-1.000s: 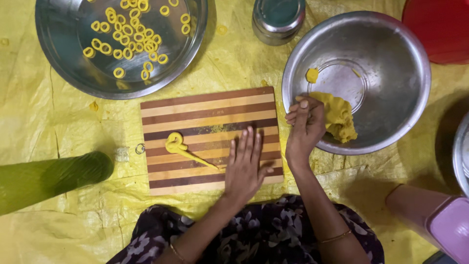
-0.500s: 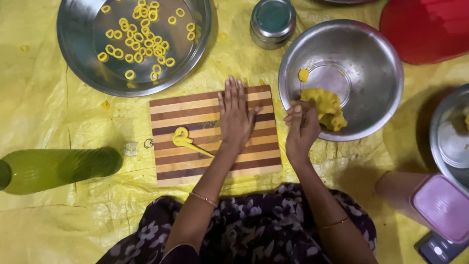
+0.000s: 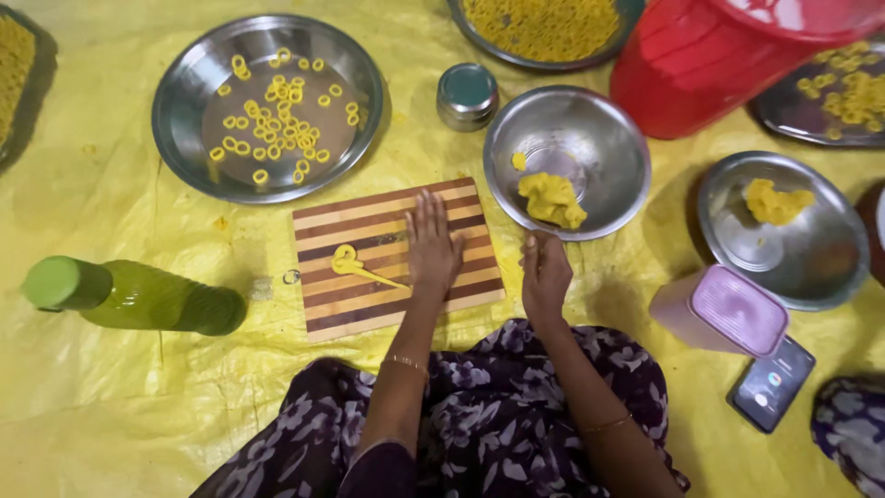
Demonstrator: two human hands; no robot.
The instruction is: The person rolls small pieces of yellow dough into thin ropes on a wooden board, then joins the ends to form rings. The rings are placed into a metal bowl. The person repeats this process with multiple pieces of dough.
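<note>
While the left hand (image 3: 433,244) lies flat, fingers spread and holding nothing, on the striped wooden cutting board (image 3: 396,258), a thin yellow dough strand with a coiled end (image 3: 355,266) lies on the board just beside it, to its left. The right hand (image 3: 546,274) rests on the yellow plastic sheet (image 3: 138,387) off the board's right edge; its fingers are loosely curled, and whether they pinch a bit of dough cannot be told. Just beyond it stands the round steel bowl (image 3: 567,161) holding a lump of yellow dough (image 3: 551,199).

Farther out: a wide steel plate (image 3: 267,106) carrying small yellow dough rings (image 3: 277,101), a small lidded steel tin (image 3: 467,95), a green plastic bottle (image 3: 134,297) lying on its side, a second steel bowl (image 3: 784,231), a pink-lidded container (image 3: 724,309), a phone (image 3: 772,383) and a red plastic tub (image 3: 728,55).

Risk, as judged: the flat palm sits close to the strand; a sideways sweep could smear or flatten its coil. The bottle on its side could roll if the sheet is tugged.

Against half a second earlier, the right hand has left the dough lump in the bowl and dropped to the sheet; the left hand has slid toward the board's near edge.
</note>
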